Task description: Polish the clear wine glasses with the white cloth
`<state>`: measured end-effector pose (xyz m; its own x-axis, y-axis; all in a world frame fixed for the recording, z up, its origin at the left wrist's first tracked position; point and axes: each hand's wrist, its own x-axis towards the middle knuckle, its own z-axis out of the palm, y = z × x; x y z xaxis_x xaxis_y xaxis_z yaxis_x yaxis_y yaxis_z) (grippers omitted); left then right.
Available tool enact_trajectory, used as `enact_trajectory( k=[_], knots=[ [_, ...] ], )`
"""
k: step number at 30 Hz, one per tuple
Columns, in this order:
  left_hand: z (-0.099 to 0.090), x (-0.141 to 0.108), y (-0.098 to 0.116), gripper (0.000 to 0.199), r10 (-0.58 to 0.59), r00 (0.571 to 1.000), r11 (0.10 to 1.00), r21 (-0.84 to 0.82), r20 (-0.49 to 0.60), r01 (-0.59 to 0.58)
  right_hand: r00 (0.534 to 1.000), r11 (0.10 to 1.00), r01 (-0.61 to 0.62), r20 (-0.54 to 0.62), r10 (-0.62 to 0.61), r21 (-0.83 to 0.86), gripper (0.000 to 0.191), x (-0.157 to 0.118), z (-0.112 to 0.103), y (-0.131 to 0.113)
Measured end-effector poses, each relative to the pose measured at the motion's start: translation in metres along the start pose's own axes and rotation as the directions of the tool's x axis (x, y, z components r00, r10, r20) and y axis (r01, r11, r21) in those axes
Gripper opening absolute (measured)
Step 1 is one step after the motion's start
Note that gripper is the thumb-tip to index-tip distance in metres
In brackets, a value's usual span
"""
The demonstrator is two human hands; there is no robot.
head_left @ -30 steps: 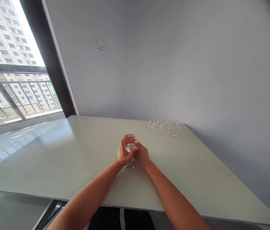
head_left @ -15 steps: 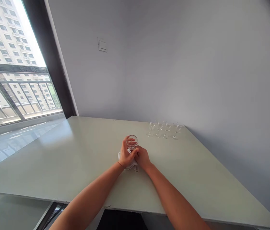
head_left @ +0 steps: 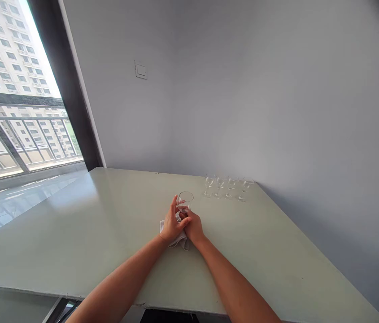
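A small clear stemmed wine glass (head_left: 186, 197) stands nearly upright between my two hands, its rim facing up. My left hand (head_left: 172, 226) is round the glass's left side, with fingers reaching up behind the bowl and the thumb across its lower part. With bent fingers, my right hand (head_left: 193, 225) grips the glass low down, near the stem. The stem and foot are mostly hidden by my hands. A light cloth (head_left: 180, 242) with folded edges lies on the table under my left hand, partly covered by it.
Several similar stemmed glasses (head_left: 228, 187) stand in a row at the table's back right. The pale glossy table (head_left: 84, 233) meets grey walls behind and on the right. A window (head_left: 24, 130) with a railing is at the left.
Both hands and the glass have shifted slightly; the left fingers are straighter and the bowl shows more plainly. The view has tilted up a little. The row of glasses stays put.
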<state>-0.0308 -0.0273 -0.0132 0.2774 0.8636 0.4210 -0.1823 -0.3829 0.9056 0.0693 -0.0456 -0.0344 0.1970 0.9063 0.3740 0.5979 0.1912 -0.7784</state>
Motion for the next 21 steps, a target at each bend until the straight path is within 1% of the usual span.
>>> enact_trajectory(
  k=[2, 4, 7, 9, 12, 15, 21],
  knots=[
    [-0.001, 0.001, -0.005, 0.075, -0.014, 0.999, 1.000, 0.024, -0.043, 0.015, 0.999, 0.999, -0.035, -0.018, 0.035, -0.014, 0.020, 0.007, 0.003, 0.006],
    [-0.003, 0.003, -0.009, 0.068, -0.037, 0.993, 0.998, 0.044, -0.111, 0.042, 0.997, 0.997, -0.063, -0.040, 0.061, -0.040, 0.023, 0.018, 0.002, 0.014],
    [-0.006, 0.006, -0.015, 0.063, -0.078, 0.974, 0.993, 0.069, -0.214, 0.095, 0.992, 0.991, -0.102, -0.079, 0.095, -0.087, 0.024, 0.043, -0.006, 0.031],
    [-0.007, 0.008, -0.019, 0.064, -0.115, 0.961, 0.986, 0.085, -0.253, 0.140, 0.986, 0.983, -0.139, -0.108, 0.126, -0.119, 0.022, 0.063, -0.012, 0.045],
    [-0.008, 0.010, -0.022, 0.066, -0.160, 0.950, 0.976, 0.100, -0.269, 0.192, 0.969, 0.964, -0.215, -0.154, 0.191, -0.158, 0.020, 0.090, -0.018, 0.065],
    [-0.007, 0.010, -0.023, 0.067, -0.186, 0.947, 0.971, 0.097, -0.263, 0.217, 0.952, 0.944, -0.279, -0.181, 0.247, -0.174, 0.019, 0.107, -0.016, 0.078],
    [-0.007, 0.013, -0.030, 0.066, -0.230, 0.933, 0.962, 0.083, -0.277, 0.262, 0.930, 0.927, -0.345, -0.187, 0.317, -0.148, 0.018, 0.123, -0.012, 0.083]
  ],
)
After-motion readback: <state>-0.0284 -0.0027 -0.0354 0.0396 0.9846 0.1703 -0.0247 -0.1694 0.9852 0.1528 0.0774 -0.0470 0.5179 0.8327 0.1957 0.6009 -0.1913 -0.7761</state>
